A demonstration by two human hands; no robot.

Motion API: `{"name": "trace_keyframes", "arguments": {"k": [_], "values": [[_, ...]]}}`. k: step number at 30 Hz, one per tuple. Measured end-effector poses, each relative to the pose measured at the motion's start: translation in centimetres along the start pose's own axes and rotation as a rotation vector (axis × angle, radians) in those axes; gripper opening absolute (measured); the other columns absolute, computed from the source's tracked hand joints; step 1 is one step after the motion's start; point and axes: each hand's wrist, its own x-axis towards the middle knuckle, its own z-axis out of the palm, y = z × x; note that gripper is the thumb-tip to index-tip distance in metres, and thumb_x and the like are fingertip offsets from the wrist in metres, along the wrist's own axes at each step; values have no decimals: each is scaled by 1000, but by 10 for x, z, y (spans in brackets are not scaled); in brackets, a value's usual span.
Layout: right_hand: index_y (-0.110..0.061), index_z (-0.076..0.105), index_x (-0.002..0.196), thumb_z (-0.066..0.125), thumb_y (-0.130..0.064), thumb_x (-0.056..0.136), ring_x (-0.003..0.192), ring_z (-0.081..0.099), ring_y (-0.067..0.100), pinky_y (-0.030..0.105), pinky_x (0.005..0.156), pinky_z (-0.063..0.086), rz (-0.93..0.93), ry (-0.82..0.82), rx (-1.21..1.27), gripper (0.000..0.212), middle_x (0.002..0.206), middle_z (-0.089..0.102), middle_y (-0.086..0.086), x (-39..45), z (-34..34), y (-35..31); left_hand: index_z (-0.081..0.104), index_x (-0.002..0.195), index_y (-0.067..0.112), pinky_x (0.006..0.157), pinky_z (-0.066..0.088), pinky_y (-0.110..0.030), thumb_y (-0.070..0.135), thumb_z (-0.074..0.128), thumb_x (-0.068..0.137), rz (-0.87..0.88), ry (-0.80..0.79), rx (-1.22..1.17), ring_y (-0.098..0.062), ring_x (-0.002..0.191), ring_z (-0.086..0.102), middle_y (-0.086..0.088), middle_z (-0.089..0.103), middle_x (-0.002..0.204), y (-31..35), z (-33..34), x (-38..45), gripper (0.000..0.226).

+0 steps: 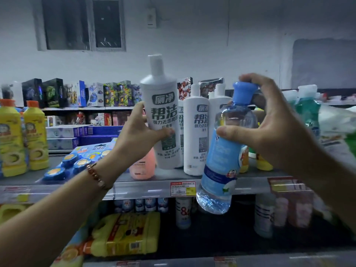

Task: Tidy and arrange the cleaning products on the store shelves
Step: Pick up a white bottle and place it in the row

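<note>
Shelf half-sorted: left hand grips white bottle upright in its row, right hand clutches blue bottle unplaced, packs askew.

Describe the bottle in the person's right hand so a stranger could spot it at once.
Find the upper shelf with its red price tag. In front of its edge, the right hand holds the clear blue bottle tilted. Unlike the opaque white bottles standing behind, it is see-through, with a blue cap and label.
</note>
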Motion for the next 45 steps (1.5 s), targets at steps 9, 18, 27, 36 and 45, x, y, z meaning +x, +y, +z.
{"name": "trace_keyframes", "arguments": {"k": [9, 18, 27, 36, 45], "values": [[-42, 43, 134, 88, -32, 66, 93, 71, 3, 25, 80, 59, 29, -22, -29, 82, 110, 68, -20, -22, -7, 13, 58, 119, 19, 81, 60, -22, 10, 86, 76, -106, -55, 48, 6, 85, 70, 8, 75, 101, -29, 40, 27, 52], [-47, 38, 141, 87, -38, 70, 100, 70, 9, 39, 88, 59, 112, -87, -76, 87, 127, 62, -15, -37, 6, 33, 7, 158, 33, 84, 58, -44, 16, 69, 94, -130, -33, 216, -13, 101, 62, 7, 58, 124, -41, 60, 22, 91], [-56, 33, 142, 86, -48, 69, 112, 62, 10, 41, 97, 54, 210, -139, -96, 90, 141, 53, -14, -45, 32, 53, -24, 157, 17, 114, 38, -45, 10, 57, 98, -112, -183, 636, -39, 146, 34, -13, -18, 168, -42, 69, -3, 101], [-46, 33, 148, 88, -42, 69, 125, 54, 4, 34, 105, 49, 325, -120, -94, 97, 146, 48, -14, -65, 45, 70, 30, 156, 39, 102, 52, -32, 50, 53, 100, -27, -353, 56, 2, 118, 61, 9, 61, 137, -29, 68, -87, 62], [-49, 24, 154, 77, -54, 79, 124, 51, 4, 23, 98, 44, 623, -311, -252, 92, 147, 50, -16, -152, 80, 76, 50, 134, 34, 95, 58, -41, 41, 72, 93, -638, -529, -517, -12, 110, 70, 9, 72, 119, -72, 148, -237, 47]]}}
